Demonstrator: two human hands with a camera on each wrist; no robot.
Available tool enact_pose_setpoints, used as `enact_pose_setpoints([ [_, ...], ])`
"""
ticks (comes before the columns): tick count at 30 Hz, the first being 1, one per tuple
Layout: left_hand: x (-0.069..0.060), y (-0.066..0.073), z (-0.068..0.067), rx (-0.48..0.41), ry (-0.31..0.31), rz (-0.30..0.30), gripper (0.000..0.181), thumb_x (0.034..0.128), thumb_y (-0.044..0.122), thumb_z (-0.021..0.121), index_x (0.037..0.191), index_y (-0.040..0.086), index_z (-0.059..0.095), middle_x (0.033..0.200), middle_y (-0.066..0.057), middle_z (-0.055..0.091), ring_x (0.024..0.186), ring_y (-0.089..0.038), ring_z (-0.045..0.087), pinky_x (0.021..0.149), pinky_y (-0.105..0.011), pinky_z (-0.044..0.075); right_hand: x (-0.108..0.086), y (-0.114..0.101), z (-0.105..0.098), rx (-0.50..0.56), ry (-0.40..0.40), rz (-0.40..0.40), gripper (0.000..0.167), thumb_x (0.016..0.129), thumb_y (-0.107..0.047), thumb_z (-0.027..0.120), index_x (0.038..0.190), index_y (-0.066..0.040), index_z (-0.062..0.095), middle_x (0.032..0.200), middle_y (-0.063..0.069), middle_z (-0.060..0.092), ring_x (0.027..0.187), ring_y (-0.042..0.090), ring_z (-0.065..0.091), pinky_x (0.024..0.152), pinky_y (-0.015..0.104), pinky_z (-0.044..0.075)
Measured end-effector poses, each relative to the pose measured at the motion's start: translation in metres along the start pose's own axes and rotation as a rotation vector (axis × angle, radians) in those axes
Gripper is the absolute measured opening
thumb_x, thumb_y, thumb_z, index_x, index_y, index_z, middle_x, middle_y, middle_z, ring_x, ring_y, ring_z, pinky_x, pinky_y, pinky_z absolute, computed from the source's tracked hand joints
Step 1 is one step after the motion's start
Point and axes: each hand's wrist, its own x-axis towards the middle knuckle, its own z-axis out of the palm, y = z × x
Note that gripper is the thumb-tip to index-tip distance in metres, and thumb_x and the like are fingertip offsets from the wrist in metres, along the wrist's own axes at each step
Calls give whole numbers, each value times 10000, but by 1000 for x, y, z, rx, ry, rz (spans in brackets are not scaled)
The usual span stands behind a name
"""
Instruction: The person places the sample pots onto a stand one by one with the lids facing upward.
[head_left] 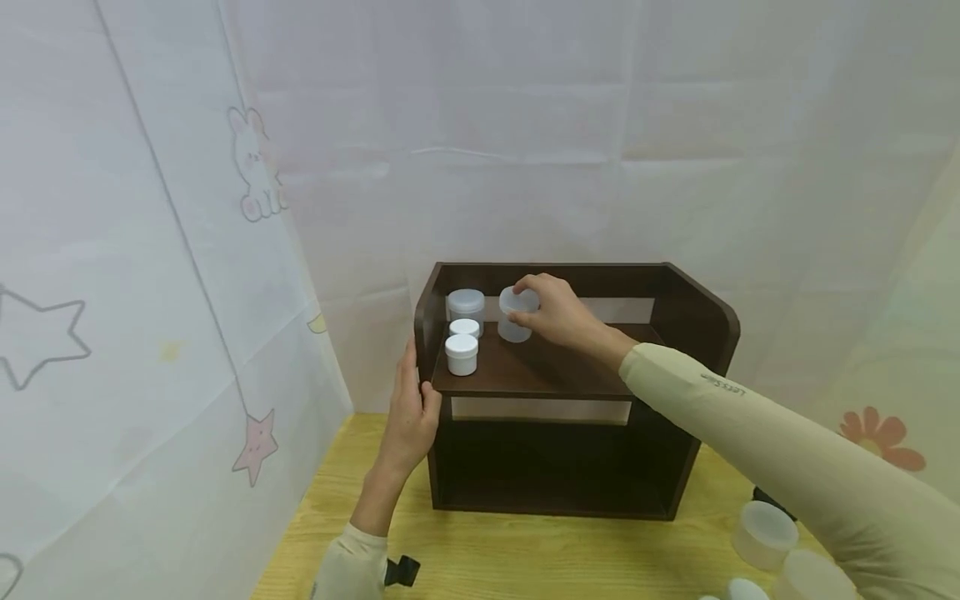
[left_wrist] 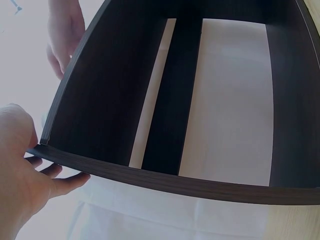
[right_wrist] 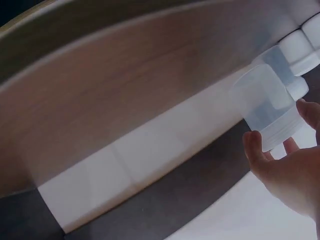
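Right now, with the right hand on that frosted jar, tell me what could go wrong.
The right hand holds the frosted jar around its top, so it might slip out. If it swings left and forward, it could knock the front white jar, which stands near the front edge of the shelf. The left hand touches the side panel; a hard push there might jolt everything.

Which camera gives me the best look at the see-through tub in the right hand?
The right wrist view: the tub looks largest there, most of its side clear of the right hand. The head view shows it small, partly covered by fingers. In the left wrist view I can't make it out.
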Motion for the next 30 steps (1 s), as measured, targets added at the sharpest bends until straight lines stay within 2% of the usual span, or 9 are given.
enact_pose_setpoints([
  [7,1,2,6,0,-9,13,782,963,-67,432,1645,98,87,1655,-114,199,1487,-292,241,1133,-527,293,12,6,8,2,-10,76,443,923,-224,774,1257,18,612,1290,211,566,1157,351,523,900,472,487],
  [14,0,5,10,-31,-20,-25,809,960,-83,430,1649,125,62,1660,-103,173,1498,-263,204,1150,-519,267,17,8,13,-30,-24,96,431,927,-216,768,1250,32,625,1272,231,582,1173,370,525,932,482,472],
  [18,0,7,15,-41,-19,-23,810,959,-83,430,1649,125,61,1662,-101,170,1497,-261,209,1150,-515,268,14,9,10,-63,-36,109,418,940,-234,753,1259,13,641,1286,241,577,1211,387,517,958,499,461],
  [24,1,9,22,-42,-17,-8,798,963,-72,430,1649,121,69,1662,-105,177,1497,-271,214,1151,-511,267,5,11,7,-77,-48,158,448,969,-272,716,1330,-22,629,1356,261,486,1214,393,489,957,498,464],
  [30,3,3,25,-49,-17,-21,775,966,-63,421,1644,90,78,1667,-106,162,1502,-272,200,1160,-500,250,-4,14,-4,-77,-31,144,473,975,-239,702,1383,-25,594,1423,254,423,1228,396,484,965,509,457],
])
